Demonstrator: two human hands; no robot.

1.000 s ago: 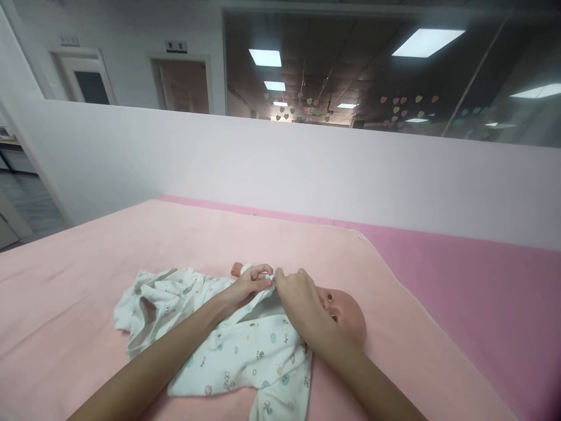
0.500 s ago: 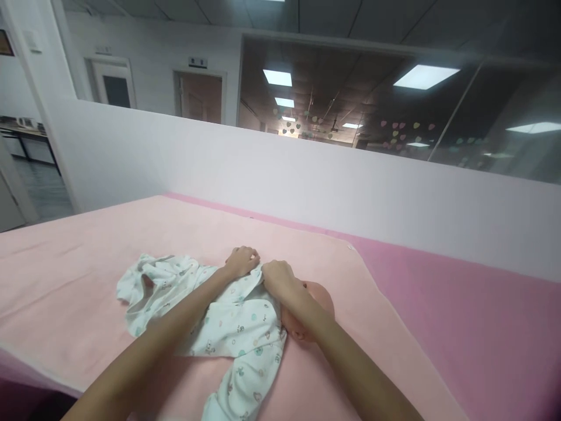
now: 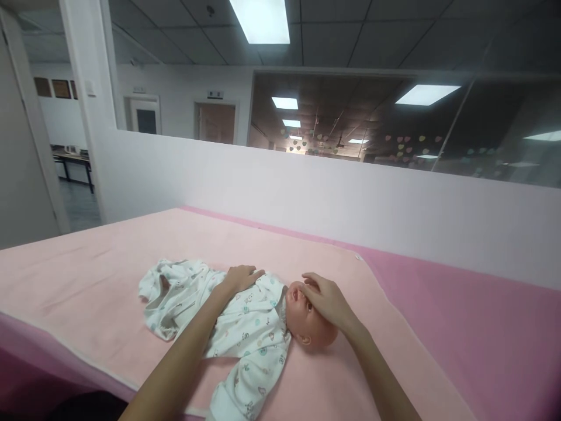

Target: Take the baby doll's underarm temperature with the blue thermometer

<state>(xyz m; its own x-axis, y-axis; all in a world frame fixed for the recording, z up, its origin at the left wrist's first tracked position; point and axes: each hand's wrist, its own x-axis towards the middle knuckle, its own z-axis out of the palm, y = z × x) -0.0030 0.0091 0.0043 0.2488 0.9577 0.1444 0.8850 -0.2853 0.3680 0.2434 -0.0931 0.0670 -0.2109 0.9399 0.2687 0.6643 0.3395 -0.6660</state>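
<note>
A baby doll (image 3: 319,330) lies on its back with its head toward the right. It wears a white baby suit (image 3: 252,318) printed with small animals and green dots; one sleeve stretches toward me, and the leg part lies crumpled at the left. My left hand (image 3: 240,278) rests open on the chest of the suit, fingers pointing right. Over the far side of the doll's face is my right hand (image 3: 325,297), its fingers loosely bent and apart, holding nothing. It hides part of the face. The doll's far arm is out of sight.
A pale pink sheet (image 3: 109,275) covers the padded table, over a darker pink cover (image 3: 460,316) at the right. Behind it stands a low white wall (image 3: 328,187) with glass above. At the left a doorway shows a desk (image 3: 72,158).
My right hand has let go of the suit's neck edge and moved right to the doll's face. My left hand has flattened onto the chest. The camera view has tilted up.
</note>
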